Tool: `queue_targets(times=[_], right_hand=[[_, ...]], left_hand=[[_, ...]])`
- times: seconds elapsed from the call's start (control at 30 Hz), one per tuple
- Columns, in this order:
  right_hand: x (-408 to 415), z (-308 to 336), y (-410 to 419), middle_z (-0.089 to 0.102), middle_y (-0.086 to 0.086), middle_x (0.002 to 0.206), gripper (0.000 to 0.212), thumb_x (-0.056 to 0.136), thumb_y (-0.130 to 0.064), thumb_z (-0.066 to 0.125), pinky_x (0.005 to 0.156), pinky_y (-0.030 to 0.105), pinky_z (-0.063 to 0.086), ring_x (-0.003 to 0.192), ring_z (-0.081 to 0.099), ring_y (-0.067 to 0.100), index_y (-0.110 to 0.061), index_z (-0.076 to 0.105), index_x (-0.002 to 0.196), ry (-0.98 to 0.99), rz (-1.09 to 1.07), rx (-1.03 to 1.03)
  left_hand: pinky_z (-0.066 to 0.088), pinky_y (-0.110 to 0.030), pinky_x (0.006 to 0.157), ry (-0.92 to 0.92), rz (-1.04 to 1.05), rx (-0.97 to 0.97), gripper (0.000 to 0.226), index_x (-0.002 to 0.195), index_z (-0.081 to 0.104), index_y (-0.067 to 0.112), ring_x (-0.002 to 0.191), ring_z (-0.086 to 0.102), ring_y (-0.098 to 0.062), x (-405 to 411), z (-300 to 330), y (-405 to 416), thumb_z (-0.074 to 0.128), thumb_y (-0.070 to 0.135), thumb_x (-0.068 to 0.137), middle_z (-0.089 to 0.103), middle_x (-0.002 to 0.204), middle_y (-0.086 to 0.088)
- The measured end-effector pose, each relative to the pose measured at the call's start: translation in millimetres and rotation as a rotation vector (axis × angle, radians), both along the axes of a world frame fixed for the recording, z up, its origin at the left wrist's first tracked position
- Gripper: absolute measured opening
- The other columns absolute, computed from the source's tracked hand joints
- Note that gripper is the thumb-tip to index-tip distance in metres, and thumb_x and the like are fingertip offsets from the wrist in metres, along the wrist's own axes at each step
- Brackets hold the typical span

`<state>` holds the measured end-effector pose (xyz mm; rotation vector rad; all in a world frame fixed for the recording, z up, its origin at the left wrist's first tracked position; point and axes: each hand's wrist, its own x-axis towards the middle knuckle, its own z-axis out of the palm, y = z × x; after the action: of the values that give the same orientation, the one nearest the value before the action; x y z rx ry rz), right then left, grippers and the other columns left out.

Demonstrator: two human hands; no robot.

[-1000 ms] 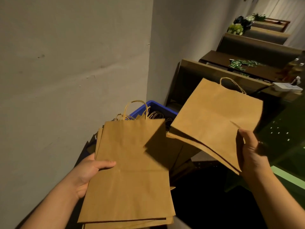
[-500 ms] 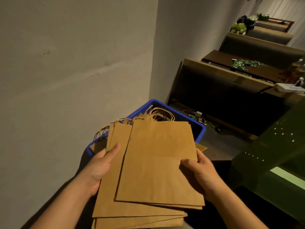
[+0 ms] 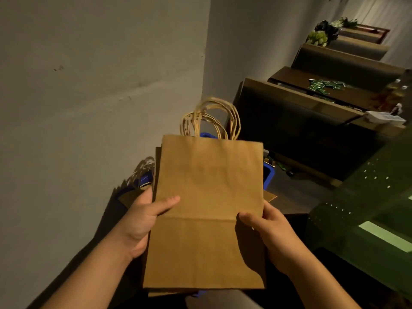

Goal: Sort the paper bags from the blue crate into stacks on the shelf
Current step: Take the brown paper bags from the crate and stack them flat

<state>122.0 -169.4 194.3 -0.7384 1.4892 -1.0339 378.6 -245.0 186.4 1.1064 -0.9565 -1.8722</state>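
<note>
Dim room here: a plain grey wall (image 3: 89, 85) is filling the left half of the frame, and dark wooden benches (image 3: 312, 121) are running off toward the upper right, one with green bits scattered on it. A greenish surface (image 3: 367, 197) is sitting at the right edge. Dead centre, both hands are holding a stack of paper bags (image 3: 207, 208), twisted handles pointing up. The left hand (image 3: 142, 217) is gripping the left edge, thumb lying across the front; the right hand (image 3: 267, 233) is clutching the right edge likewise. The blue crate (image 3: 268, 177) is peeking out just behind the bags.
</note>
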Motion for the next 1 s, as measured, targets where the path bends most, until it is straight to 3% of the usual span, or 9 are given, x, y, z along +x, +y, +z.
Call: queue_targets(times=[0.17,0.37,0.43,0.5,0.63,0.77,0.87,0.93,1.0], right_hand=[[-16.7,1.8,3.6,0.079,0.008,0.100,0.050,0.081,-0.020,0.081,0.060,0.029,0.057,0.077,0.077,0.022,-0.028,0.061,0.127,-0.129,-0.073,-0.018],[-37.2,-1.7,22.9,0.077,0.011,0.113,0.058,0.078,-0.011,0.081,0.086,0.043,0.056,0.101,0.076,0.030,-0.018,0.059,0.131,-0.173,-0.167,-0.010],[-45.2,2.4,30.9,0.078,0.011,0.084,0.042,0.076,-0.014,0.082,0.066,0.031,0.056,0.073,0.077,0.023,-0.006,0.063,0.114,-0.086,-0.221,0.026],[-54.6,6.3,39.9,0.061,0.013,0.060,0.034,0.074,-0.024,0.081,0.050,0.028,0.043,0.049,0.058,0.025,-0.001,0.060,0.087,0.011,-0.265,0.096],[-69.3,-0.3,53.5,0.064,0.016,0.100,0.036,0.083,-0.016,0.078,0.065,0.033,0.041,0.078,0.060,0.028,-0.012,0.055,0.111,0.030,-0.374,0.051],[-70.4,-4.8,62.3,0.067,0.015,0.105,0.035,0.088,-0.010,0.070,0.068,0.033,0.042,0.085,0.062,0.027,-0.012,0.059,0.122,-0.025,-0.408,0.011],[-74.6,-10.7,66.2,0.069,0.011,0.120,0.050,0.083,-0.012,0.073,0.084,0.034,0.045,0.110,0.064,0.029,-0.019,0.058,0.130,-0.055,-0.456,-0.016],[-74.5,-11.7,67.9,0.069,0.010,0.121,0.049,0.081,-0.011,0.073,0.087,0.033,0.045,0.113,0.064,0.028,-0.022,0.059,0.127,-0.075,-0.485,-0.034],[-75.6,-15.6,68.9,0.068,0.009,0.119,0.045,0.078,-0.011,0.073,0.085,0.029,0.043,0.111,0.063,0.024,-0.024,0.060,0.120,-0.090,-0.515,-0.052]], left_hand=[[0.062,-0.045,0.078,-0.101,0.020,-0.030,0.046,0.110,0.057,0.039,0.093,0.077,-0.022,-32.4,7.3,6.8,0.078,0.008,0.084,0.079,0.103,-0.001],[0.053,-0.040,0.099,-0.222,-0.148,-0.036,0.056,0.144,0.045,0.031,0.108,0.071,-0.013,-53.1,13.1,10.9,0.070,0.024,0.094,0.075,0.117,0.003],[0.041,-0.036,0.107,-0.336,-0.215,-0.040,0.059,0.153,0.037,0.026,0.124,0.059,-0.013,-53.9,15.8,6.0,0.058,0.042,0.100,0.062,0.133,0.010],[0.046,-0.044,0.107,-0.504,-0.187,-0.044,0.058,0.151,0.044,0.024,0.125,0.060,-0.027,-46.7,6.9,-7.2,0.052,0.051,0.101,0.061,0.134,0.001],[0.061,-0.041,0.090,-0.613,-0.071,-0.013,0.034,0.135,0.057,0.021,0.095,0.072,-0.022,-29.0,-19.7,-31.8,0.057,0.033,0.103,0.070,0.113,-0.004],[0.057,-0.031,0.076,-1.017,-0.218,-0.257,0.036,0.134,0.054,0.032,0.095,0.067,-0.011,-19.6,-45.6,-38.5,0.062,0.035,0.099,0.066,0.124,0.007],[0.050,-0.037,0.100,-1.261,-0.388,-0.387,0.060,0.144,0.048,0.034,0.127,0.051,-0.016,-22.5,-57.9,-35.9,0.064,0.055,0.090,0.056,0.138,0.008],[0.037,-0.047,0.113,-1.405,-0.510,-0.471,0.072,0.145,0.046,0.039,0.141,0.036,-0.021,-28.2,-60.2,-33.1,0.056,0.075,0.084,0.048,0.147,0.009],[0.019,-0.056,0.122,-1.405,-0.619,-0.478,0.085,0.148,0.043,0.043,0.149,0.023,-0.024,-33.5,-60.6,-31.4,0.046,0.089,0.077,0.039,0.157,0.010]])
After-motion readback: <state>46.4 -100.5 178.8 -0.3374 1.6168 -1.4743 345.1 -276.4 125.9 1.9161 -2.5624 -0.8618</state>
